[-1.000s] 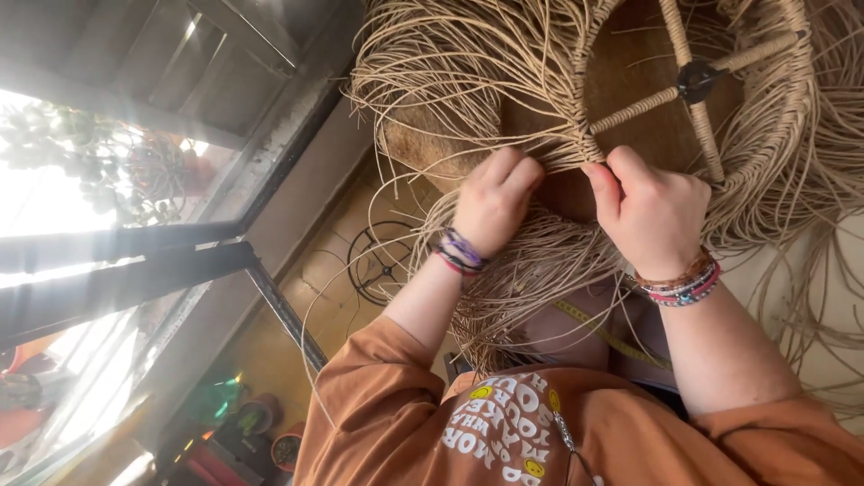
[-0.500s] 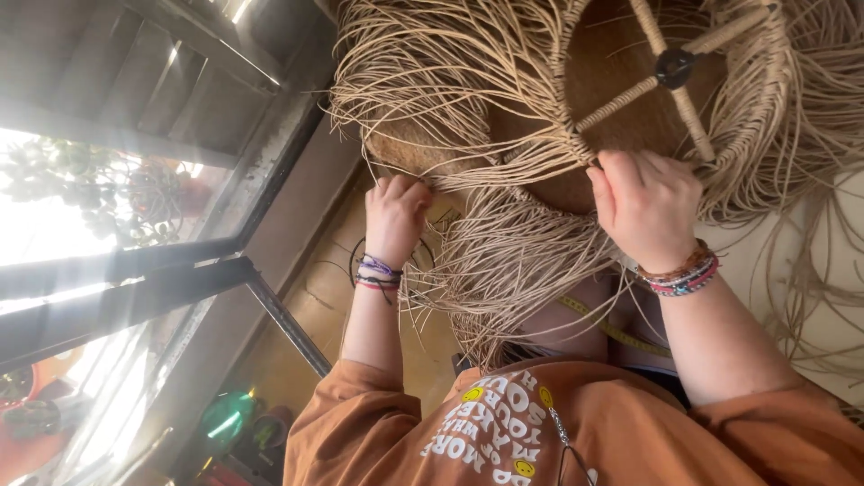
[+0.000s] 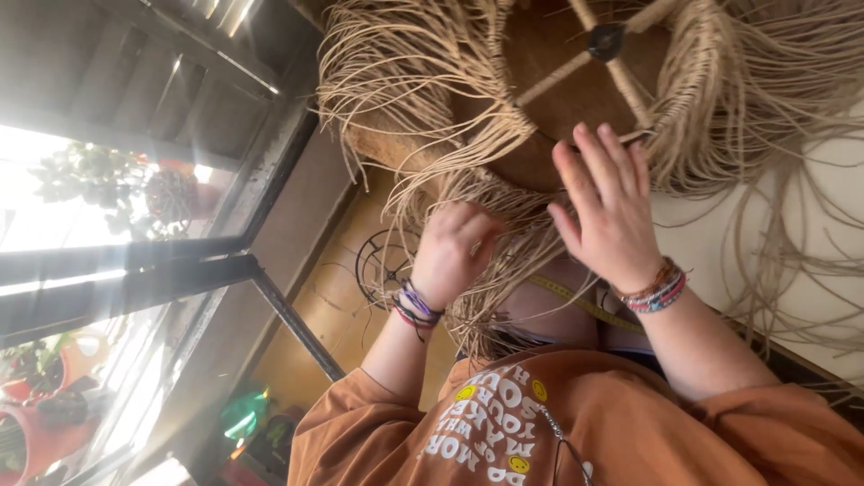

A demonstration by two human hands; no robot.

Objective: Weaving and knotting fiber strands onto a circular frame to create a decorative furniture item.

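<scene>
Right hand raised open-fingered, left hand fisted around reed strands

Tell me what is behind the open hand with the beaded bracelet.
Behind the right hand are pale wicker strands on a round frame with wrapped spokes meeting at a dark hub. The palm covers the lower rim, so the weave there is hidden.

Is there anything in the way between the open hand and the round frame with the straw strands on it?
Nothing visible blocks it. The right hand is open, fingers spread, right in front of the round frame. The left hand is closed on a bundle of hanging strands lower down, off to the side.
</scene>
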